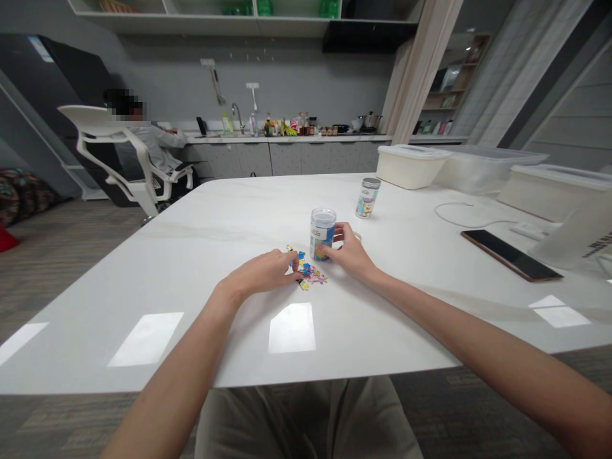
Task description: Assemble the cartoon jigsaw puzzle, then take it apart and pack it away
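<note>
Left hand (261, 273) curled, fingertips down on the loose puzzle pieces (308, 273); right hand (347, 252) wrapped around the side of the jar (322, 234), pieces still heaped up.

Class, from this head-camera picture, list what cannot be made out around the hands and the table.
Head view:
- Puzzle pieces under the left hand: fingers hide some, so no count.
- Near jar's label: the right hand covers part.
- Far jar's small print: too small to read.
- White object: cut off by the right edge.
</note>
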Action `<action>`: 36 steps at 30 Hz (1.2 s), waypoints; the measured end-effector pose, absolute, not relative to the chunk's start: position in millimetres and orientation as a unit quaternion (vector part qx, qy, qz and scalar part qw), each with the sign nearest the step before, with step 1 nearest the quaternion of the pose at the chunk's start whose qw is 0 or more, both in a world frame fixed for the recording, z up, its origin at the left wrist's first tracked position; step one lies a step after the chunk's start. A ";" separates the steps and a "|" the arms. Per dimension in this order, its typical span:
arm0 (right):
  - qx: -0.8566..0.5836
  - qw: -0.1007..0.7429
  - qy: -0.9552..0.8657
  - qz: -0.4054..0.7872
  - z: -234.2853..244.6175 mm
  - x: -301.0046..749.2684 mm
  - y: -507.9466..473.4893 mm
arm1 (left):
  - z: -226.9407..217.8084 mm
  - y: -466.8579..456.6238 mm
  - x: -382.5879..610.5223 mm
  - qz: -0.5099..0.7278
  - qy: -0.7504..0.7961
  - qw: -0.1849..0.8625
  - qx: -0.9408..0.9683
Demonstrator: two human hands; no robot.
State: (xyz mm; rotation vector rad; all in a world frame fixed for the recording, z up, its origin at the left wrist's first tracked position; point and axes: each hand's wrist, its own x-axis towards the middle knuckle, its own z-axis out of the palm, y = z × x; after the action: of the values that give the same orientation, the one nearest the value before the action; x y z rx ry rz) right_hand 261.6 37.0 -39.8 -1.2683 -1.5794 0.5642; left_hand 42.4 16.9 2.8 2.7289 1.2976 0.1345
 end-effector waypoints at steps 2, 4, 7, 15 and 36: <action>-0.524 0.496 -0.652 0.233 -39.9 261.5 36.9 | 5.7 15.9 44.1 0.059 0.425 0.049 0.902; -0.522 0.493 -0.656 0.233 -39.6 261.0 36.3 | 8.7 14.8 45.8 0.097 0.413 0.026 0.905; -0.507 0.486 -0.675 0.226 -37.8 259.9 33.8 | 11.6 14.0 46.7 0.211 0.383 -0.036 0.899; -0.411 0.439 -0.789 0.124 -29.8 258.4 19.8 | 16.4 14.4 42.2 0.426 0.344 -0.165 0.821; -0.486 0.454 -0.717 0.211 -39.3 259.0 30.8 | 14.9 14.7 42.1 0.261 0.388 -0.111 0.877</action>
State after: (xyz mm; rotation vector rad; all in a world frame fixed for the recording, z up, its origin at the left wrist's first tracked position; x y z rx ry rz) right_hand 259.0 30.8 -39.3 -1.1988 -1.7693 0.5216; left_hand 42.1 14.7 14.9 2.9673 1.3148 0.8843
